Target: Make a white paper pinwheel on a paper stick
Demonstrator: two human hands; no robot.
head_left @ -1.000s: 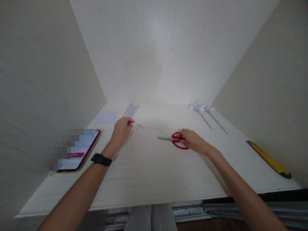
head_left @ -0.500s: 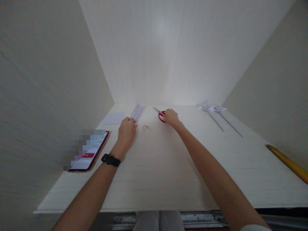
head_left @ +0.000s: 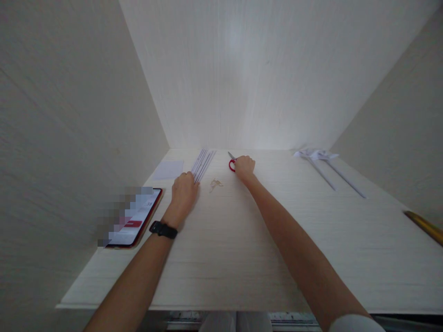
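Note:
My left hand (head_left: 184, 191), with a black band on its wrist, has its fingers curled over the near ends of several thin white paper sticks (head_left: 204, 163). The sticks lie side by side on the white surface, pointing away from me. In my right hand (head_left: 245, 167) are the red handles of a pair of scissors (head_left: 232, 164). Their blades point away and slightly left, and my fingers hide one handle loop. Between the hands lies a small pile of thin tan bits (head_left: 216, 184), possibly rubber bands.
A square sheet of white paper (head_left: 168, 169) lies at the back left. Nearer me is a phone (head_left: 133, 226) along the left wall. Two white paper pinwheels (head_left: 316, 155) on sticks rest at the back right. A yellow object (head_left: 424, 227) is by the right wall.
The scissors have turned so their blades point more straight away from me. My left hand stays at the sticks' near ends. The whole view has shifted slightly.

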